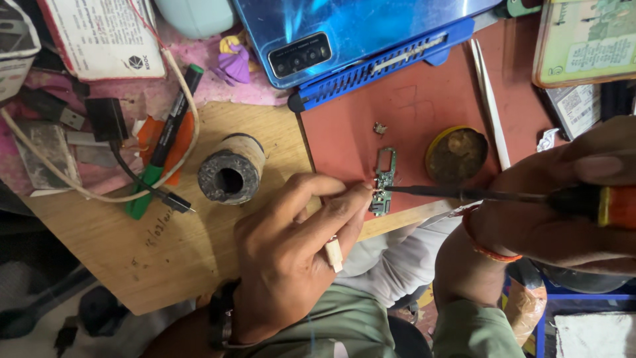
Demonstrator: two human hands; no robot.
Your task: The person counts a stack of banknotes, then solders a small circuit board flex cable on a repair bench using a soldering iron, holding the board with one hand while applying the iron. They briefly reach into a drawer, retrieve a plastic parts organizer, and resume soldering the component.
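A small green circuit board (383,180) lies on a red mat (411,113) near the wooden table's front edge. My left hand (295,248) rests on the table with its fingertips pressing the board's left side. My right hand (563,199) grips a soldering iron (477,195) with an orange and black handle. Its thin dark tip touches the board's middle. A tiny loose metal part (379,128) sits on the mat above the board.
A blue phone (344,33) lies on a blue holder at the top. A round tin (456,155) and white tweezers (489,99) sit on the mat's right. A dark hollow roll (232,169), a green marker (162,146) and cables lie to the left.
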